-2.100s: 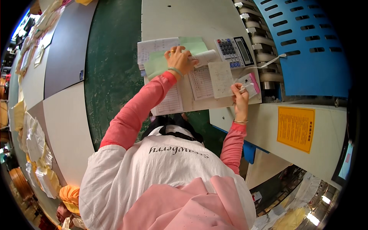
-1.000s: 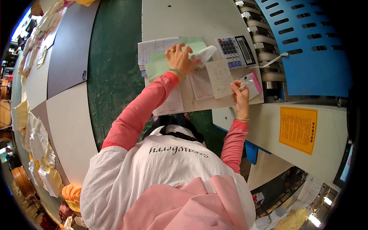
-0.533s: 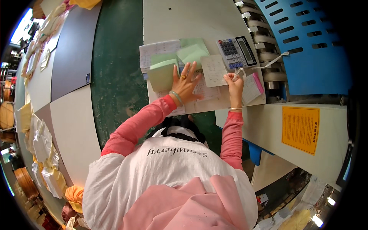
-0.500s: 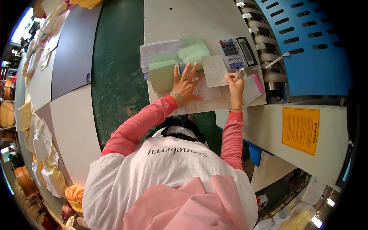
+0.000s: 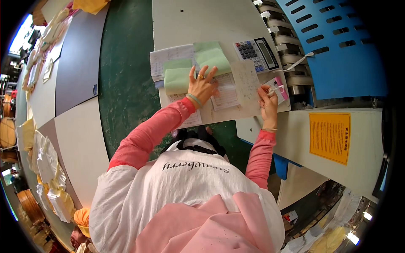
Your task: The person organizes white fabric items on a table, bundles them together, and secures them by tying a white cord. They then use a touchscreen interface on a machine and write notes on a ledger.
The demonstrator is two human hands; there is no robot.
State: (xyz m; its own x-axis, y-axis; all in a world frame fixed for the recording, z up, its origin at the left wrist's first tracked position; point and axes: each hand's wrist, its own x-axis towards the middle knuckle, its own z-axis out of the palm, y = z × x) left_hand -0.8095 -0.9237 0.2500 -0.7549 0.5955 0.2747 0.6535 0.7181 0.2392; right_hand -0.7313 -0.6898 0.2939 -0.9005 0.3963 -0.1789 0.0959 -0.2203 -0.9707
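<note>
My left hand [image 5: 203,89] lies with its fingers spread on the lower edge of a form pad with a green cover [image 5: 179,81]. Another green cover sheet [image 5: 212,58] is folded up beside it, above a printed form [image 5: 225,92]. A pale handwritten sheet [image 5: 245,80] lies to the right, its lower right corner close to the fingertips of my right hand [image 5: 268,102]. My right fingers are pinched around a slim pale pen [image 5: 274,90] with a white cord at its end. Above the pale sheet sits a grey calculator [image 5: 256,55].
A pink-edged pad [image 5: 281,87] lies by the right table edge. Beyond the edge are metal rollers [image 5: 291,50] and a slotted blue panel [image 5: 333,71]. An orange notice [image 5: 330,137] is stuck on a pale surface at right. Stacked papers [image 5: 168,55] lie at left.
My right hand has moved right and slightly nearer me with the pen. The green cover sheets lie flatter, and more of the printed form shows. My left hand stays spread on the pad.
</note>
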